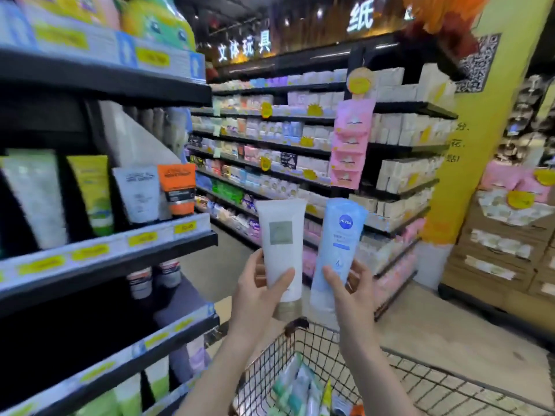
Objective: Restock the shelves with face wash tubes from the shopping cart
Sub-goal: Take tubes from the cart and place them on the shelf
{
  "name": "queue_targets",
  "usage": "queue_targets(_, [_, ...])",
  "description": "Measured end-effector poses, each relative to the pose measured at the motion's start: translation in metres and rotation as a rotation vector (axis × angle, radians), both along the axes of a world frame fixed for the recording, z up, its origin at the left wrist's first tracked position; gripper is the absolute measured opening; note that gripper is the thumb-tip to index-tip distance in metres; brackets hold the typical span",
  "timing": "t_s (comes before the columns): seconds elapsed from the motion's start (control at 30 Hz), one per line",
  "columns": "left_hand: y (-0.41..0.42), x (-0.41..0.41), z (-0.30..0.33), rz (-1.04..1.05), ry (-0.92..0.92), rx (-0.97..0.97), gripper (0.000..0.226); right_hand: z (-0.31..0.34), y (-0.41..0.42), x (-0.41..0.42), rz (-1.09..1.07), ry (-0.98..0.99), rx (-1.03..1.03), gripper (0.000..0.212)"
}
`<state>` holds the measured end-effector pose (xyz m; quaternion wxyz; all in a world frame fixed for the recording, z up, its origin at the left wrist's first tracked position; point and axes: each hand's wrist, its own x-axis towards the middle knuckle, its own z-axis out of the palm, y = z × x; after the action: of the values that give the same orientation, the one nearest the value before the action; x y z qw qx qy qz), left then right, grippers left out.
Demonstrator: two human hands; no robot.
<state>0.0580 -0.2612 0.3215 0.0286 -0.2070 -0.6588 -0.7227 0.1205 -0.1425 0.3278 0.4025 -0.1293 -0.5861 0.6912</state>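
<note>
brightly lit store interior, with glowing signs (303, 34) against a dark ceiling at the upper centre. the left shelves (105, 250) are smeared by blur and bowed by wide-angle distortion. the centre of the frame is sharper, and the shelf recesses at lower left are shadowed.

I see a smooth matt white plastic tube (282, 247), a glossy blue Nivea tube (338, 250), and a black wire-mesh metal cart (420, 382).

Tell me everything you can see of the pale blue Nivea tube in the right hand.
The pale blue Nivea tube looks like soft, glossy plastic. A round dark blue logo sits near its flat crimped top, with white and blue print below that is too blurred to read. It is held roughly upright, crimp up, leaning slightly right, above the wire shopping cart. The right hand grips its lower part, hiding the cap end. It does not touch the white tube beside it.
</note>
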Motion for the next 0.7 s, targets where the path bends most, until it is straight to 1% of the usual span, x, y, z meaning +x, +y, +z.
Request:
queue_targets(0.1, [-0.036, 0.006, 0.020, 0.142, 0.021, 0.007, 0.038, 0.017, -0.033, -0.006, 0.135, 0.027, 0.024, 0.033])
queue_targets(0.23, [-0.091, 0.014, 0.042, 0.318, 0.058, 0.015, 0.041, 0.037, -0.080, -0.015, 0.281, 0.052, 0.086, 0.033])
queue_targets(0.3, [-0.121, 0.020, 0.052, 0.405, 0.074, 0.028, 0.039, 0.046, -0.106, -0.019, 0.345, 0.069, 0.089, 0.035])
queue_targets(0.4, [-0.166, 0.027, 0.062, 0.529, 0.103, -0.007, 0.045, 0.056, -0.145, -0.025, 0.427, 0.099, 0.096, 0.035])
queue_targets(0.53, [-0.226, 0.039, 0.070, 0.646, 0.124, -0.010, 0.047, 0.064, -0.198, -0.033, 0.567, 0.117, 0.057, 0.036])
queue_targets(0.6, [-0.254, 0.044, 0.075, 0.694, 0.124, -0.017, 0.043, 0.067, -0.226, -0.038, 0.626, 0.120, 0.053, 0.038])
queue_targets(0.7, [-0.297, 0.047, 0.081, 0.756, 0.134, 0.023, 0.042, 0.074, -0.271, -0.045, 0.695, 0.133, 0.068, 0.037])
